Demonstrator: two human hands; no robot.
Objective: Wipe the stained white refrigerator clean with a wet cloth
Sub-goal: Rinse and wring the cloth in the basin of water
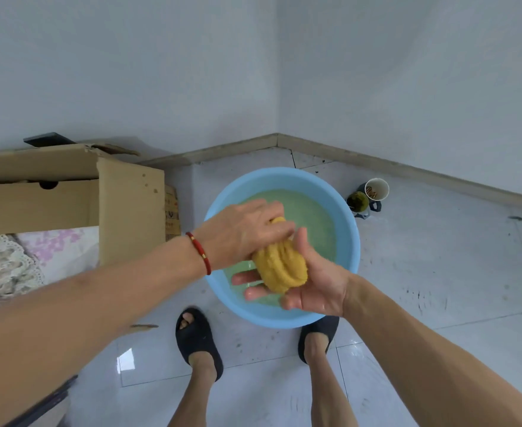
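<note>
A bunched, twisted yellow cloth (279, 266) is held over a light blue basin (350, 241) of greenish water on the tiled floor. My left hand (247, 231) grips the cloth's upper end from above. My right hand (312, 282) lies palm up under the lower end, thumb against the cloth and fingers curled round it from below. A red bracelet (198, 252) circles my left wrist. No refrigerator is in view.
An open cardboard box (68, 192) stands left of the basin, with patterned fabric (22, 260) below it. Two cups (367, 197) sit on the floor right of the basin, near the wall corner. My feet in black slippers (198, 337) stand at the basin's near side.
</note>
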